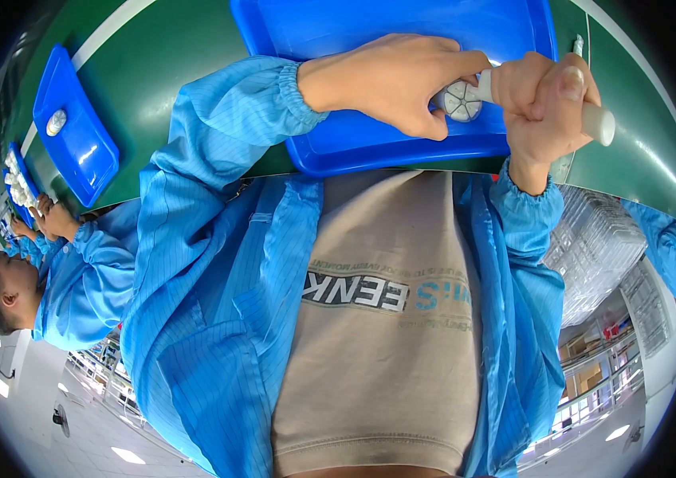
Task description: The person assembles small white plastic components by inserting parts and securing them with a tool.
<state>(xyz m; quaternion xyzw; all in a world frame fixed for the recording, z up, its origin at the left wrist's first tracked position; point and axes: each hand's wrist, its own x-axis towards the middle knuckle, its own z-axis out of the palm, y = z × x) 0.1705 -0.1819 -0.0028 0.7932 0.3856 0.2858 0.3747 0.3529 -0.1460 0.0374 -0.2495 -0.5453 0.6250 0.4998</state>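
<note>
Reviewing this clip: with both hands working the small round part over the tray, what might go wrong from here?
1. The small round white segmented part is pinched only at its edge by the left hand; it may slip into the blue plastic tray.
2. The right hand grips the white cylindrical tool tightly and close to the left fingers, so a slip might jab them.
3. The tray overhangs the green table edge and may tip.

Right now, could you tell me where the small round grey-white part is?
In the head view, the round grey-white part sits upper right, pinched between the left hand and right hand, just above the near rim of the large blue tray.
</note>
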